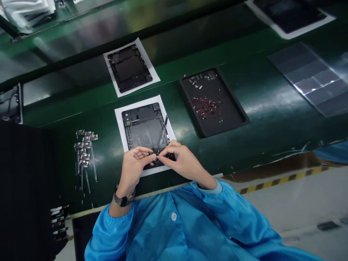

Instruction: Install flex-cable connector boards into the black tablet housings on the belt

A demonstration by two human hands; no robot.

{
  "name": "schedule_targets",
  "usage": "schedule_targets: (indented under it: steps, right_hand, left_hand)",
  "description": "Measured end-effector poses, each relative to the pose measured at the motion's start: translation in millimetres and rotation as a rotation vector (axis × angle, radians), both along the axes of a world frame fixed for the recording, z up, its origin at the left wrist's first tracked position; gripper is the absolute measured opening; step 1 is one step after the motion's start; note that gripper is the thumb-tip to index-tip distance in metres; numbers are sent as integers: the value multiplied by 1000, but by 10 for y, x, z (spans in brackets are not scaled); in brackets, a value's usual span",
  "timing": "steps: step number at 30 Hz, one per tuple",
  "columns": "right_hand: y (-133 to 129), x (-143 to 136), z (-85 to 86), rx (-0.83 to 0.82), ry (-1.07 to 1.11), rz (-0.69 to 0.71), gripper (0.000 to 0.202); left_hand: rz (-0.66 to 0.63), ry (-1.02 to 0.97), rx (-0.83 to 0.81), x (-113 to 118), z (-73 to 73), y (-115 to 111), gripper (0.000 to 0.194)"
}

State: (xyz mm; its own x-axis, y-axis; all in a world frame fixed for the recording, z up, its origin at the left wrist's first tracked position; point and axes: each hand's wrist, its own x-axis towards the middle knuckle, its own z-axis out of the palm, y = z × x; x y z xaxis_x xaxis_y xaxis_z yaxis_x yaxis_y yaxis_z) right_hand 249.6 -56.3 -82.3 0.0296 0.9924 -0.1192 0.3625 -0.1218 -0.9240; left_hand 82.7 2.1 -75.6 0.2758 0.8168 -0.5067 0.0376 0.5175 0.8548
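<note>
While small circuit board (pixel 157 156) is pinched by left hand (pixel 136 159), its other end is gripped by right hand (pixel 185 161); exact contact hidden. Ribbon cable (pixel 163 134) slanted beyond grip, tablet housing (pixel 143 135) directly beneath. Board judged light, stiff, fragile, best held by edges; cable likely soft, slick, easily creased. Board dark, bright-specked; cable flat, greyish, dark-tipped.

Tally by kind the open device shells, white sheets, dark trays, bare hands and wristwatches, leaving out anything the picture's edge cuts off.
Open device shells, the near one and the far one: 2
White sheets, under the near shell and the far shell: 2
Dark tray: 1
Bare hands, left and right: 2
Wristwatch: 1
Total: 8
</note>
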Motion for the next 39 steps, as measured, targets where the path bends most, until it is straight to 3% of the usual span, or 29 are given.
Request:
schedule_targets:
  steps: [17, 26, 39]
  right_hand:
    - [11, 49, 32, -36, 43, 47, 12]
    - [-11, 13, -22, -38, -9, 8, 11]
    - [2, 62, -23, -55, 77, 7, 11]
  left_hand:
    - [-41, 3, -44, -5, 20, 33, 25]
    - [-11, 62, 10, 6, 13, -16, 25]
    - [-66, 18, -91, 18, 33, 7, 29]
